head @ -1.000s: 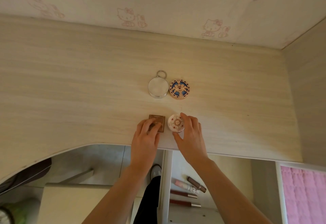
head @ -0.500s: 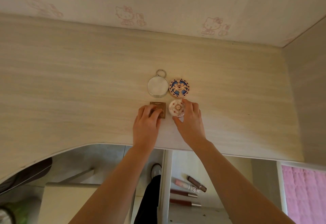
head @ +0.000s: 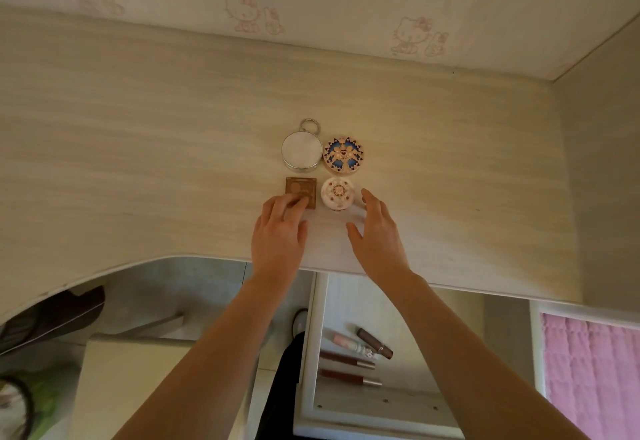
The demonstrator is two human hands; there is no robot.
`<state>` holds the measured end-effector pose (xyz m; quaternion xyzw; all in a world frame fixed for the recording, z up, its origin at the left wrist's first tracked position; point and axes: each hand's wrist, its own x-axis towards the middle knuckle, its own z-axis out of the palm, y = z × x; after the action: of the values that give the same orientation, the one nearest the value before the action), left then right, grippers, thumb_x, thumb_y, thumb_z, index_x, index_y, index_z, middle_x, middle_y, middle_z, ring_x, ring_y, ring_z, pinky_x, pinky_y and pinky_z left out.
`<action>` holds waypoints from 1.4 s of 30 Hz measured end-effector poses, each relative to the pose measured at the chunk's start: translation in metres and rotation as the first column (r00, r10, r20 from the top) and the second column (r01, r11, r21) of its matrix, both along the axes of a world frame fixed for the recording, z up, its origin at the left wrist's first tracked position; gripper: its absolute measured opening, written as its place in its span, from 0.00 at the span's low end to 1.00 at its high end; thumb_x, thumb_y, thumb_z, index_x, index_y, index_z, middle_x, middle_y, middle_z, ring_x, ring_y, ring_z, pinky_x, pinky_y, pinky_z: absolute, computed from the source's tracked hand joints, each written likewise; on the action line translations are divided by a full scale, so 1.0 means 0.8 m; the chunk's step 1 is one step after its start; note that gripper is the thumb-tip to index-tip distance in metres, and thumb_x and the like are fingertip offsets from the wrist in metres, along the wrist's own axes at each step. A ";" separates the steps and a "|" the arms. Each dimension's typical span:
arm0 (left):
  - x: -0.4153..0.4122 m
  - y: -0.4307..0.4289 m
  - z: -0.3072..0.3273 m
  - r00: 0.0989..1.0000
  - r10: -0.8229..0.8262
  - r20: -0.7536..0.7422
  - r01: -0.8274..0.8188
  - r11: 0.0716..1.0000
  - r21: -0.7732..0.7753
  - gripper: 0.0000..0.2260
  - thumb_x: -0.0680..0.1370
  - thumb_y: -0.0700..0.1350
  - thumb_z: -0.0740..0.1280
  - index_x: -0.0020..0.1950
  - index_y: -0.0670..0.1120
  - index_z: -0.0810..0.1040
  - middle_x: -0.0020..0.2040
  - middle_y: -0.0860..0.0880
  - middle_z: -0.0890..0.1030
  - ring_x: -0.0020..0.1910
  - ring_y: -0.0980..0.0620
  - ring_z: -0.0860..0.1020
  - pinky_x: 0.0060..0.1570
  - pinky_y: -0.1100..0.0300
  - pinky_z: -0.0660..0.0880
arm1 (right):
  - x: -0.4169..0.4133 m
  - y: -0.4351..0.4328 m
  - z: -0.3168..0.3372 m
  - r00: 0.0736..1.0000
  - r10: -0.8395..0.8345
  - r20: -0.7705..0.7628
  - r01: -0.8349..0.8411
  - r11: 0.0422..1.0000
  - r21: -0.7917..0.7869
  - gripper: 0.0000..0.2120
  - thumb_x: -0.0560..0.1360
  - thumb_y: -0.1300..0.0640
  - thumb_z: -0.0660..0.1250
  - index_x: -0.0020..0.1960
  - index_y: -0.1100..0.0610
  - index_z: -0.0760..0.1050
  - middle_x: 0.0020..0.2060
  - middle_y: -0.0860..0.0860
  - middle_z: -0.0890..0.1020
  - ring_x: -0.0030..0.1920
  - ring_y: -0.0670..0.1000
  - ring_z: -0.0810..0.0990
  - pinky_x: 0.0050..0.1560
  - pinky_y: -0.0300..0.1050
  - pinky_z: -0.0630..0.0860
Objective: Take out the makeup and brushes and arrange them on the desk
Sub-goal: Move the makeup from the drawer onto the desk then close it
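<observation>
Both front cases now sit closer to the two at the back than they did a second ago, and the right hand has let go of the white round case. That hand is open with its fingers spread. It holds nothing. It is just to the right of the white case, and there looks to be a small gap between them.

The left hand rests its fingertips on top of the near part of the brown square case. Its fingers are a little bent, but they press down on the case and do not wrap round it.

All four cases lie on the pale wood surface and make a neat little square. The brown one is at the front left and the white one at the front right, just beside each other. Behind the brown one is the silver round case, which has a ring on its far side. Behind the white one is the blue patterned case, right next to the silver one.

Below the front edge of the surface, a white drawer is open. Four thin makeup tubes lie inside it, close together
</observation>
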<state>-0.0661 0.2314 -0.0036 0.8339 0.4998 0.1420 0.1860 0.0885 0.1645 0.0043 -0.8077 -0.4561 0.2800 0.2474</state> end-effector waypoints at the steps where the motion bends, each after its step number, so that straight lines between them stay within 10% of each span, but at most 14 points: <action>1: -0.002 -0.009 0.001 1.000 0.000 0.010 0.000 1.000 0.006 0.17 0.73 0.37 0.71 0.61 0.40 0.78 0.60 0.42 0.78 0.60 0.40 0.75 0.52 0.47 0.77 | 0.001 -0.008 0.001 1.000 0.017 0.017 -0.016 1.000 -0.009 0.28 0.78 0.58 0.63 0.75 0.56 0.56 0.70 0.54 0.66 0.69 0.54 0.68 0.64 0.46 0.68; 22: -0.002 -0.266 -0.030 0.990 -0.102 -0.097 0.096 0.994 -0.059 0.17 0.68 0.39 0.77 0.55 0.44 0.81 0.49 0.49 0.83 0.55 0.46 0.79 0.49 0.54 0.80 | 0.024 -0.257 -0.026 0.965 0.256 0.047 -0.254 0.966 -0.040 0.21 0.80 0.59 0.59 0.72 0.57 0.63 0.65 0.53 0.72 0.66 0.51 0.69 0.65 0.41 0.67; 35: 0.025 -0.286 -0.140 0.916 -0.296 -0.270 0.200 0.922 -0.332 0.17 0.76 0.36 0.63 0.65 0.45 0.75 0.62 0.49 0.77 0.67 0.50 0.68 0.63 0.57 0.71 | 0.025 -0.298 -0.152 0.963 0.251 -0.102 -0.270 0.913 -0.307 0.18 0.79 0.52 0.62 0.68 0.54 0.69 0.60 0.52 0.76 0.58 0.52 0.74 0.56 0.44 0.73; 42: 0.031 -0.274 -0.177 0.881 -0.350 -0.318 0.236 0.908 -0.347 0.12 0.77 0.37 0.65 0.60 0.45 0.77 0.58 0.48 0.76 0.60 0.49 0.70 0.54 0.55 0.75 | 0.005 -0.274 -0.197 0.972 0.236 -0.014 -0.227 0.916 -0.331 0.17 0.78 0.54 0.64 0.65 0.55 0.70 0.57 0.53 0.75 0.58 0.55 0.73 0.56 0.51 0.76</action>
<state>-0.0414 0.0121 -0.1453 0.8743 0.4081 -0.1262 0.2304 0.0923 -0.0546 -0.1535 -0.7817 -0.4982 0.3690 0.0679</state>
